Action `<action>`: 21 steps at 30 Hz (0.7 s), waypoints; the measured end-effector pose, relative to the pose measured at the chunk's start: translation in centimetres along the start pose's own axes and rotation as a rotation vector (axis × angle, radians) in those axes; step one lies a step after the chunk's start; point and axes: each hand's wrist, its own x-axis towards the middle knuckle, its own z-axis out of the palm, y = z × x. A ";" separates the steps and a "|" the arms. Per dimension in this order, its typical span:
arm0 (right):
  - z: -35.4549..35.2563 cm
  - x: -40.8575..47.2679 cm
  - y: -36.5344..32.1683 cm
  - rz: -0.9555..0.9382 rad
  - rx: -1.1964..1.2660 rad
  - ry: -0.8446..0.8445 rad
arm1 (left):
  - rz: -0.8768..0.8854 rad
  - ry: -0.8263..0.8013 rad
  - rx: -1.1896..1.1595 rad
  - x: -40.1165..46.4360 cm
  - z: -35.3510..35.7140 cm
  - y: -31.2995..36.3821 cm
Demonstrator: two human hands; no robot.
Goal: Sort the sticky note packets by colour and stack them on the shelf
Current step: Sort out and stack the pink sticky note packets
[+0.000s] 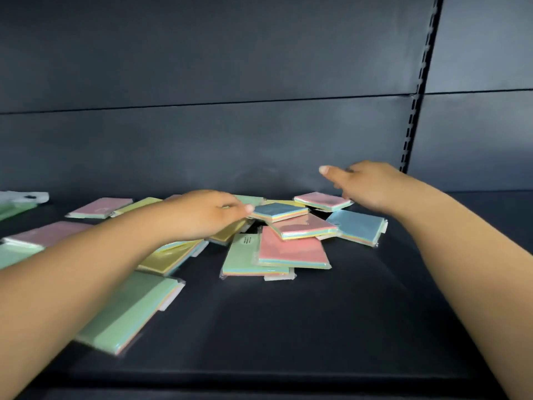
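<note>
Several wrapped sticky note packets lie scattered on the dark shelf. My left hand reaches into the pile, its thumb on the left corner of a blue-topped packet and its fingers curled under that edge. That packet rests tilted on a pink packet. My right hand hovers at the back; its thumb sticks out to the left and its fingers touch the right edge of a pink-topped packet. A light blue packet lies just below that hand. A salmon packet overlaps a green one.
Yellow packets and a large green packet lie under my left forearm. Pink packets and more green ones lie at the far left. The shelf's back panel and a slotted upright close off the rear.
</note>
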 end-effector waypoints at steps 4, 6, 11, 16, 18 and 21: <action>1.6 -1.7 -3.6 -0.209 -0.038 0.073 | -0.031 0.238 -0.043 -4.4 -0.3 -1.3; 2.6 -2.4 -5.4 -0.294 -0.093 0.091 | -0.045 0.299 -0.056 -6.3 -0.2 -2.1; 4.7 -5.4 -9.9 -0.407 -0.172 0.038 | -0.131 0.382 -0.021 -10.7 -0.6 -5.4; 7.6 -8.7 -14.5 -0.535 -0.118 -0.075 | -0.268 0.372 0.097 -14.9 -1.0 -11.3; 9.2 -9.8 -16.3 -0.591 -0.117 -0.145 | -0.317 0.340 0.096 -16.3 -0.8 -13.9; 11.8 -10.8 -18.7 -0.568 -0.203 -0.187 | -0.341 0.250 0.059 -18.3 -0.7 -17.3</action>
